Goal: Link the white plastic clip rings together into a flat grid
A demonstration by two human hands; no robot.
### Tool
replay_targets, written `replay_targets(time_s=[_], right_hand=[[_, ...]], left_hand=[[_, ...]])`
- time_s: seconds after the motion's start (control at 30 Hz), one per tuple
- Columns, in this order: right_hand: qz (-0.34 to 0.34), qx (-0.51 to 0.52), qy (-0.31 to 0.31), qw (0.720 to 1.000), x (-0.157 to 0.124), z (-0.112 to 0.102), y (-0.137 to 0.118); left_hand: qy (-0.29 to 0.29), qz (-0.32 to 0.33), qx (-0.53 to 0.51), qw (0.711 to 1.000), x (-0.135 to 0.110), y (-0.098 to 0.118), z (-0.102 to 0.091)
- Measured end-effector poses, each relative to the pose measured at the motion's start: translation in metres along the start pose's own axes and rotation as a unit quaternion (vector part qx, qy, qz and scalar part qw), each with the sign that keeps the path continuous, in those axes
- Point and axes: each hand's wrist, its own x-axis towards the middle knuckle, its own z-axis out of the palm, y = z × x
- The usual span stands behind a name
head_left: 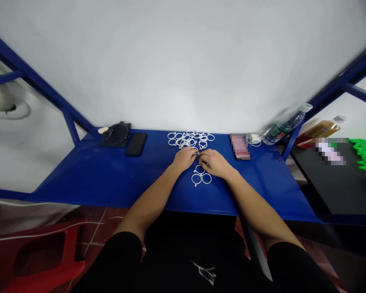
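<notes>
White plastic curtain rings [187, 142] with small eyelets lie in a loose pile on the blue table, just beyond my hands. My left hand [185, 158] is closed at the near edge of this pile, its fingertips meeting those of my right hand [214, 163]. Both hands pinch a small white piece [197, 153] between them, apparently a curtain ring mostly covered by the fingers. Closer to me, a cluster of 3 rings [206, 178] lies flat, touching one another, beside and below my right hand.
On the left lie a black phone [136, 144] and a crumpled black bag [118, 134]. To the right are another phone [240, 146], a white cable [256, 139] and a water bottle [285, 125]. Blue metal frame bars [70, 122] border both sides; a red stool [70, 252] stands lower left.
</notes>
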Motion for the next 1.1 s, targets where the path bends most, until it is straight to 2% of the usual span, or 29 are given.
replay_targets(time_s=[0.1, 0.2, 0.3, 0.4, 0.47, 0.57, 0.7, 0.87, 1.1], right_hand=[[-0.027, 0.025, -0.039, 0.999, 0.005, 0.011, -0.014], [-0.045, 0.048, -0.037, 0.997, 0.006, 0.016, -0.017], [-0.011, 0.051, 0.014, 0.999, 0.004, 0.016, -0.011], [0.083, 0.037, 0.096, 0.991, 0.001, 0.015, -0.001], [0.133, 0.038, 0.145, 0.98, -0.001, 0.015, 0.005], [0.137, 0.058, 0.183, 0.972, -0.002, 0.015, 0.009], [0.082, 0.101, 0.193, 0.973, -0.002, 0.014, 0.009], [0.046, 0.139, 0.203, 0.968, -0.003, 0.012, 0.009], [0.036, 0.164, 0.201, 0.965, -0.003, 0.011, 0.008]], left_hand=[[-0.018, -0.011, -0.003, 1.0, -0.001, 0.0, 0.001], [0.003, -0.013, -0.029, 0.999, -0.001, 0.0, 0.001], [0.081, -0.007, -0.087, 0.993, 0.001, 0.001, 0.001], [0.165, 0.002, -0.184, 0.969, 0.003, 0.005, 0.002], [0.188, 0.004, -0.261, 0.947, 0.002, 0.008, 0.003], [0.174, -0.001, -0.35, 0.921, -0.001, 0.011, 0.006], [0.148, -0.009, -0.401, 0.904, -0.003, 0.012, 0.005], [0.139, 0.019, -0.412, 0.9, -0.002, 0.012, -0.002], [0.11, 0.016, -0.403, 0.908, -0.003, 0.012, -0.004]])
